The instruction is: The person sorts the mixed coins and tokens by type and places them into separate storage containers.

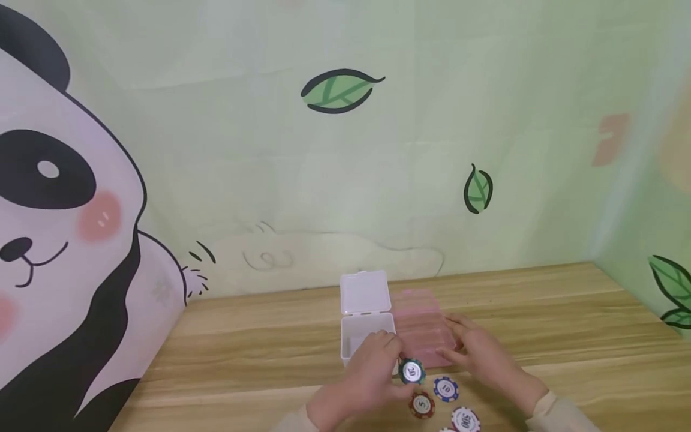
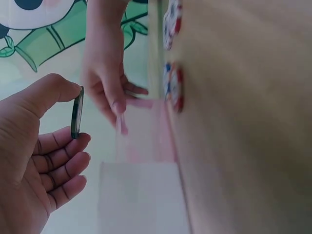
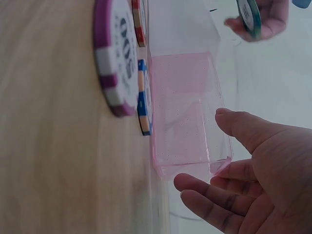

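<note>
My left hand [image 1: 378, 366] pinches a green poker chip [image 1: 412, 372] between thumb and fingers, in front of the white box [image 1: 365, 294]. This box stands with its lid raised at the back. Beside it on the right is a see-through pink box [image 1: 423, 330], also with its lid up. At the pink box's right side is my right hand [image 1: 486, 354], its fingers and thumb spread loosely along the wall. In the right wrist view, the thumb and fingers of this hand [image 3: 263, 165] lie near the box's end, not curled round it.
Nearer on the wooden table [image 1: 243, 354] lie a red chip [image 1: 421, 405], a blue chip [image 1: 445, 389] and a purple-and-white chip [image 1: 465, 420]. Part of another chip shows at the bottom edge. Behind the table hangs a green printed backdrop [image 1: 216, 120].
</note>
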`<action>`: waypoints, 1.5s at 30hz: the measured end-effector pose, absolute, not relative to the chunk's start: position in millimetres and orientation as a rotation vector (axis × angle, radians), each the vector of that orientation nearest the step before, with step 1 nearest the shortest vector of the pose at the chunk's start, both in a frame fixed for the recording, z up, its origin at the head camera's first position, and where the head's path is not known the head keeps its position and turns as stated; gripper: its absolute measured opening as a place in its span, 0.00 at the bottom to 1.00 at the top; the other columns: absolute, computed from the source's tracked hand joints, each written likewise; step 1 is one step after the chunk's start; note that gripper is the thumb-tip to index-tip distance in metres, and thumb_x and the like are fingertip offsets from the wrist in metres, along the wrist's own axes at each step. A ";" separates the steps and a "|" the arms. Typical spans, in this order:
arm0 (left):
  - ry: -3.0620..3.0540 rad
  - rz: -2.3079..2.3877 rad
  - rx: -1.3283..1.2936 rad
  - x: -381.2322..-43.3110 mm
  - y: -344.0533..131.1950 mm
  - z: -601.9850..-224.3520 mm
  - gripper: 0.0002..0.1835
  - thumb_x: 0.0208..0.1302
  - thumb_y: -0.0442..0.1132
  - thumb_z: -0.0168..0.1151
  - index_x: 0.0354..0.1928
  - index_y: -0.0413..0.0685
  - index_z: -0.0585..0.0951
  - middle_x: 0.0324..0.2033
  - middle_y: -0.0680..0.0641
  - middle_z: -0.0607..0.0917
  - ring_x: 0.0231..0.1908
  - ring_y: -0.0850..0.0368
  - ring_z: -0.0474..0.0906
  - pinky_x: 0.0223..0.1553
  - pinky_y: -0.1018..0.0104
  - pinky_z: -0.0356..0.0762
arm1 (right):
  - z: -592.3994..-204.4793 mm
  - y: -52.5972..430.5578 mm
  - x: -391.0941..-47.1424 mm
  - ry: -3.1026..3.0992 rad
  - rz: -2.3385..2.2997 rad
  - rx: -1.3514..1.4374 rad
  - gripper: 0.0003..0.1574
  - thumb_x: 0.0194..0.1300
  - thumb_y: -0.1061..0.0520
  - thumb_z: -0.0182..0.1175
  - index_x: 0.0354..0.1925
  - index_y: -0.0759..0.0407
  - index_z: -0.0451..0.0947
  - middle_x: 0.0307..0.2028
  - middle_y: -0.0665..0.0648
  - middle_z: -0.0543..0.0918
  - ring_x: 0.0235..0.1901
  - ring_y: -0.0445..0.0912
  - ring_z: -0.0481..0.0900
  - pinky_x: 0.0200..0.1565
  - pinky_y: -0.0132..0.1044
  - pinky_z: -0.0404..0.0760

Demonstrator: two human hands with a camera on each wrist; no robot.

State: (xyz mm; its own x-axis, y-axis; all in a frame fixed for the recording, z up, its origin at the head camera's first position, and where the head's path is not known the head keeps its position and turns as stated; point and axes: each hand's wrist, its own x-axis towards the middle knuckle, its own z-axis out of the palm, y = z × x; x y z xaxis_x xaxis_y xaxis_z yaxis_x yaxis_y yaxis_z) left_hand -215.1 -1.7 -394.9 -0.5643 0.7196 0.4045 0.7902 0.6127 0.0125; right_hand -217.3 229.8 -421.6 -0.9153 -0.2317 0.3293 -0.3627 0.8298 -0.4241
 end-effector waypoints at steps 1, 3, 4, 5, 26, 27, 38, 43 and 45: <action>-2.484 -0.279 -1.202 -219.0 -0.1 -393.5 0.19 0.46 0.53 0.72 0.34 0.53 0.76 0.30 0.58 0.78 0.34 0.65 0.71 0.40 0.76 0.69 | -422.1 230.2 -217.3 -2.744 0.714 0.455 0.38 0.58 0.49 0.66 0.60 0.72 0.70 0.60 0.70 0.73 0.30 0.37 0.77 0.33 0.27 0.79; -2.484 -0.272 -1.184 -227.4 3.2 -391.2 0.19 0.46 0.53 0.72 0.35 0.52 0.76 0.30 0.57 0.79 0.35 0.65 0.72 0.40 0.75 0.70 | -422.7 231.0 -217.1 -2.742 0.718 0.452 0.39 0.58 0.50 0.66 0.60 0.72 0.70 0.60 0.69 0.74 0.29 0.36 0.75 0.31 0.26 0.78; -2.486 -0.273 -1.180 -231.6 4.9 -390.4 0.19 0.47 0.53 0.72 0.35 0.51 0.77 0.30 0.57 0.79 0.35 0.64 0.72 0.40 0.74 0.71 | -422.9 231.2 -217.0 -2.740 0.724 0.451 0.39 0.58 0.50 0.66 0.60 0.72 0.70 0.60 0.69 0.74 0.29 0.35 0.75 0.31 0.26 0.77; -2.490 -0.275 -1.176 -235.7 6.6 -389.5 0.19 0.47 0.52 0.71 0.36 0.51 0.77 0.31 0.56 0.80 0.35 0.63 0.72 0.40 0.73 0.71 | -423.1 231.4 -217.0 -2.740 0.733 0.449 0.39 0.58 0.50 0.66 0.60 0.72 0.70 0.60 0.69 0.74 0.28 0.35 0.74 0.30 0.25 0.77; -2.645 -0.067 -1.135 -280.4 32.2 -396.1 0.19 0.52 0.54 0.68 0.40 0.51 0.78 0.37 0.56 0.80 0.42 0.61 0.73 0.46 0.69 0.68 | -424.4 229.7 -217.4 -2.720 0.746 0.465 0.38 0.58 0.51 0.66 0.59 0.73 0.70 0.60 0.68 0.74 0.25 0.29 0.69 0.29 0.25 0.74; -2.640 -0.062 -1.138 -280.6 32.4 -396.2 0.19 0.53 0.54 0.67 0.41 0.51 0.78 0.37 0.55 0.80 0.43 0.60 0.73 0.47 0.68 0.68 | -424.5 230.0 -217.4 -2.719 0.749 0.467 0.38 0.58 0.51 0.67 0.60 0.73 0.70 0.60 0.68 0.74 0.24 0.29 0.68 0.28 0.24 0.74; -2.625 -0.107 -1.133 -277.0 28.5 -390.5 0.18 0.55 0.52 0.66 0.42 0.51 0.78 0.39 0.55 0.80 0.45 0.59 0.74 0.51 0.66 0.69 | -422.7 229.6 -217.9 -2.728 0.760 0.470 0.38 0.58 0.51 0.67 0.60 0.73 0.69 0.60 0.69 0.74 0.24 0.30 0.69 0.28 0.24 0.74; -2.609 -0.185 -1.136 -269.3 25.3 -384.9 0.17 0.55 0.51 0.67 0.43 0.51 0.78 0.40 0.54 0.81 0.45 0.59 0.74 0.51 0.66 0.69 | -423.8 230.4 -217.5 -2.722 0.753 0.471 0.38 0.58 0.51 0.66 0.59 0.73 0.70 0.60 0.69 0.74 0.25 0.30 0.70 0.28 0.25 0.75; -2.602 -0.212 -1.139 -266.2 23.8 -383.5 0.18 0.55 0.51 0.67 0.43 0.51 0.78 0.40 0.54 0.81 0.46 0.59 0.74 0.52 0.66 0.69 | -424.2 230.7 -217.4 -2.719 0.743 0.469 0.38 0.58 0.50 0.67 0.60 0.73 0.70 0.60 0.68 0.74 0.25 0.31 0.71 0.29 0.25 0.76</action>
State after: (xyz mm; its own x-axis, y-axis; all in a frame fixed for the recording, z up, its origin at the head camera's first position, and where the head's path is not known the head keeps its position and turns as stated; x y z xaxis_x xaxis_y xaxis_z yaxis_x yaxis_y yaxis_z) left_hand -266.2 23.8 -383.5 -0.6442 0.6937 0.3221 0.7366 0.6761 0.0172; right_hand -217.4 230.7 -424.2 -0.9070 -0.2332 0.3507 -0.3792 0.8147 -0.4388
